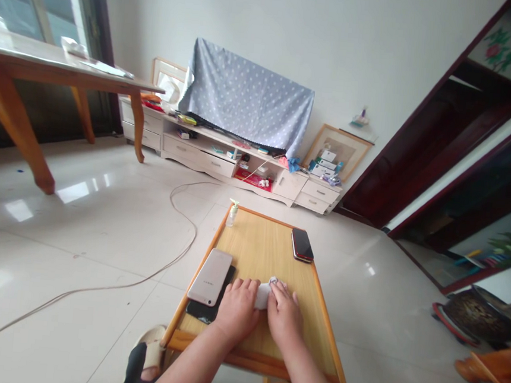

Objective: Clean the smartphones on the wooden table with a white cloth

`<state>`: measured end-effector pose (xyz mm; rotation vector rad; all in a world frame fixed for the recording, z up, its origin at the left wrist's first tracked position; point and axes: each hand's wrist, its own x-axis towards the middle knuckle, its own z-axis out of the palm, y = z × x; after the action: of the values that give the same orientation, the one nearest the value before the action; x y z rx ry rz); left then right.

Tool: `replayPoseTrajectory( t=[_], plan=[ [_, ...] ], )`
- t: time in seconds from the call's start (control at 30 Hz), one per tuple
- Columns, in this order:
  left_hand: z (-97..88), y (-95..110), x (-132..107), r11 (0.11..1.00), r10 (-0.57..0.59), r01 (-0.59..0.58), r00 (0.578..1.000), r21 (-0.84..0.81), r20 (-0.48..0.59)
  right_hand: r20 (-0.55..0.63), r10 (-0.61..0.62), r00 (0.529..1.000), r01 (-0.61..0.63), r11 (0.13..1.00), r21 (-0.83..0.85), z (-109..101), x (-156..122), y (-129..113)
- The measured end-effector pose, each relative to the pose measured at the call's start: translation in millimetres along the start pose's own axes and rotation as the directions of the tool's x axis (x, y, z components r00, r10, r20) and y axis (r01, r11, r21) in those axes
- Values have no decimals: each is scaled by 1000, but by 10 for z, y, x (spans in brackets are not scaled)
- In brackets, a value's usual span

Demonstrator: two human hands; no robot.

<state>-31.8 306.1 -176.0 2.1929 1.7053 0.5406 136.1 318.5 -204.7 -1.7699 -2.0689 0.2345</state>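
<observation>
My left hand (pixel 238 309) and my right hand (pixel 284 316) rest close together on a low wooden table (pixel 268 246) with an orange-brown rim. Between them sits a small white object (pixel 263 296), its exact kind unclear, and the fingers of both hands press against it. A crumpled pale bit (pixel 273 282) shows at my right fingertips. To the left of my left hand, a white smartphone (pixel 210 277) lies partly over a black smartphone (pixel 208 311). A dark red smartphone (pixel 302 244) lies near the far right edge, and a small pump bottle (pixel 232 213) stands at the far left corner.
A long cable (pixel 179 244) runs across the tiled floor left of the low table. A slippered foot (pixel 150 349) shows at its near left corner. Beyond stand a wooden dining table (pixel 68 77) and a white cabinet (pixel 222 159) under a dotted cloth. A dark doorway frame (pixel 443 142) is at right.
</observation>
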Motion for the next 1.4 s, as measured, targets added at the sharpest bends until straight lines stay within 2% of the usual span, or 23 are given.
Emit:
replayPoseTrajectory(
  t=[0.13,0.2,0.4,0.57,0.7,0.93,1.13,1.23,1.4],
  plan=[
    [9,-9,-2,1000,-4,4,1000,-6,-9,42,-129,991,127,990,61,35,-87,-82],
    [13,-9,-4,1000,-7,7,1000,-5,-12,50,-155,987,151,985,82,10,-78,-93],
    [17,13,-4,1000,-14,14,1000,-3,-12,7,-48,999,48,999,21,-87,117,-32],
    [13,5,0,1000,-23,23,1000,-16,-11,81,-138,987,135,990,43,-32,-81,-121],
    [9,-11,-1,999,-30,30,1000,-28,9,128,-166,978,160,985,58,-79,-234,-157],
    [6,-13,-7,997,-20,22,999,-74,27,216,-183,959,181,983,29,-232,-14,-335],
    [1,-41,1,996,-25,28,999,-80,46,271,-212,939,215,976,20,-386,-174,-380],
    [-1,-47,4,996,-15,19,999,-83,50,265,-190,945,196,981,5,-390,-193,-398],
    [-4,-40,6,996,4,0,999,-94,48,246,-189,951,189,982,22,-345,-29,-470]
  ],
)
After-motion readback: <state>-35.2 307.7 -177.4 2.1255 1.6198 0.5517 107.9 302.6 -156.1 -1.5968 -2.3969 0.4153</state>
